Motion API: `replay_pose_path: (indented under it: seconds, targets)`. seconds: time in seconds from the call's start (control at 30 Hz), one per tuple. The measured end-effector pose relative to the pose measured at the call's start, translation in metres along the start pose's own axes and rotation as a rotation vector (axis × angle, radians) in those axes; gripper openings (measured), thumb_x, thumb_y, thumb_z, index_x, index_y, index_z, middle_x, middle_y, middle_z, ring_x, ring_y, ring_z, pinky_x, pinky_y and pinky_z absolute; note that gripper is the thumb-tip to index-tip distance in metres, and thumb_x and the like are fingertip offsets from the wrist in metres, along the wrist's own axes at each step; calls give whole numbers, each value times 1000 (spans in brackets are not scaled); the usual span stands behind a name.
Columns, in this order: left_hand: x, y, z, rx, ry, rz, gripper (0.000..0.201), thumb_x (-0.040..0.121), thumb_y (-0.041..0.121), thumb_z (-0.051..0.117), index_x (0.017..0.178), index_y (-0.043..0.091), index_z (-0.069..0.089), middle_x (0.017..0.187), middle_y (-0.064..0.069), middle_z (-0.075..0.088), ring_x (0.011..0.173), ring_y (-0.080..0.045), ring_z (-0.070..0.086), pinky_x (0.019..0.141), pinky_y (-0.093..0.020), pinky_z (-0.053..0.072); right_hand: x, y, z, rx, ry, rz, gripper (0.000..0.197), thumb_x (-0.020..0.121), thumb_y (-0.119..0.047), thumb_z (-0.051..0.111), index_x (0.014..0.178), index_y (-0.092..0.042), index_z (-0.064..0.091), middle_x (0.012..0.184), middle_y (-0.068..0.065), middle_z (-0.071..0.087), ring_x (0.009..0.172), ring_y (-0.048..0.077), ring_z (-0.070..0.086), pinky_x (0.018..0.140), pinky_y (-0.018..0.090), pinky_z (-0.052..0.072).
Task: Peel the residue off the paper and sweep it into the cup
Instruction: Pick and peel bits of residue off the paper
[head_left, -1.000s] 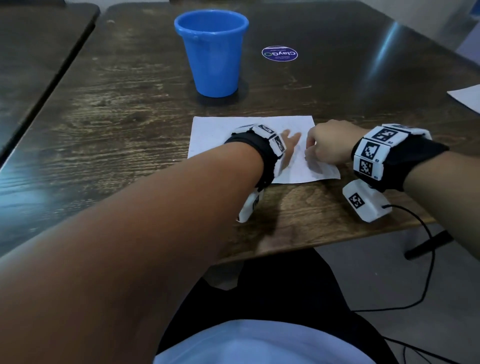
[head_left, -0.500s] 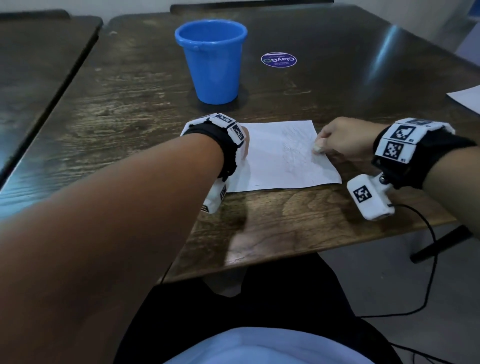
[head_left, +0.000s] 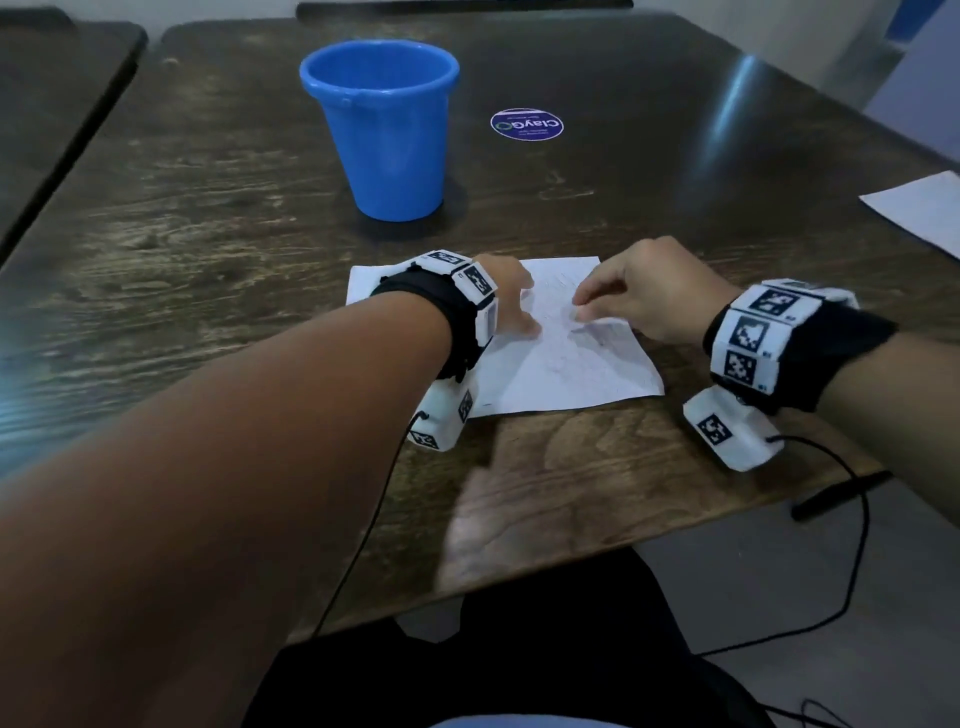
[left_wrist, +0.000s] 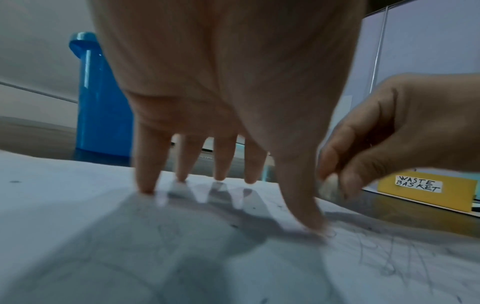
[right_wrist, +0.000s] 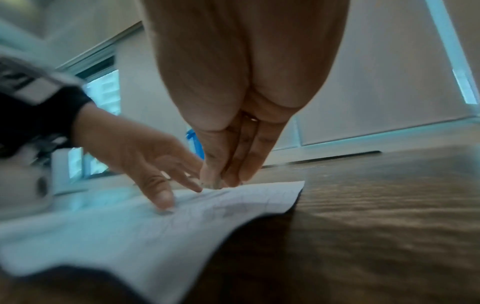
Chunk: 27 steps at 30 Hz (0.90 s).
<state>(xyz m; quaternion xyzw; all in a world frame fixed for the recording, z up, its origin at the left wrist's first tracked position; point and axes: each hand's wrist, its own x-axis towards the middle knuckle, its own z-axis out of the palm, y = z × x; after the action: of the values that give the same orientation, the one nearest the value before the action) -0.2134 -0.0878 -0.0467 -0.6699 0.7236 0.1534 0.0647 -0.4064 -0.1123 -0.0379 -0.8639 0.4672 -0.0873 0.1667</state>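
From the head camera, a white paper (head_left: 566, 358) with faint pencil scribbles lies flat on the dark wooden table (head_left: 208, 218), near its front edge. The left hand (head_left: 506, 296) rests on the paper's left part with fingers spread and straight, pressing down. The right hand (head_left: 649, 291) sits over the paper's right part, its thumb and fingertips drawn together in a pinch just above the sheet. A blue cup (head_left: 384, 130) stands upright farther back, well apart from the paper and a little left of it. A round purple sticker (head_left: 527, 124) lies on the table to the cup's right, and a second white sheet (head_left: 919, 208) shows at the far right edge.

The left wrist camera shows the left hand's fingers (left_wrist: 148, 164) straight and apart, tips touching the paper (left_wrist: 130, 246). The right hand (left_wrist: 389, 127) pinches a small pale lump of residue (left_wrist: 327, 186) just above the sheet. The cup (left_wrist: 101, 102) rises behind. A yellow box labelled "WASTE BASKET" (left_wrist: 426, 191) stands at the right.

The right wrist camera shows the right hand's fingertips (right_wrist: 215, 176) pressed together at the paper's (right_wrist: 155, 236) far edge; the near-right part of the sheet curls up off the table.
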Motion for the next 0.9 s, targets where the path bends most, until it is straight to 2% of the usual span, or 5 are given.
replay_pose_path:
  seconds: [0.1,0.23,0.47,0.63,0.9]
  targets:
    - [10,-7,5,162,-181,-3,120,67,80,69,161,32,13,168,-4,16,152,-29,24,120,-50,25,3,0,12,-136,-138,-109,20,90,-26,72,110,-24,77,100,-7,76,94,9,67,87,21,48]
    - [19,-10,13,234,-238,-5,142,51,93,64,159,36,-9,169,-7,-10,154,-34,14,121,-56,21,6,4,15,-177,-159,-176,18,88,-31,71,103,-27,78,92,-9,74,82,9,65,78,30,53]
    - [20,-7,19,252,-212,19,144,52,91,67,159,35,-11,168,-13,-6,150,-39,21,117,-53,27,45,-5,10,-262,-97,-135,12,84,-36,70,90,-32,79,65,-19,63,69,10,63,67,26,48]
    - [18,-6,16,235,-195,41,139,54,87,70,159,37,-6,168,-16,4,144,-41,33,113,-53,33,59,-9,12,-256,-68,-173,16,86,-31,69,97,-32,80,71,-15,66,68,11,61,66,23,41]
    - [20,-8,21,251,-186,12,153,42,97,62,159,32,-11,168,-10,-9,151,-36,21,118,-53,24,12,-10,10,-276,-255,-317,17,85,-34,72,99,-31,79,83,-10,74,77,9,65,76,33,52]
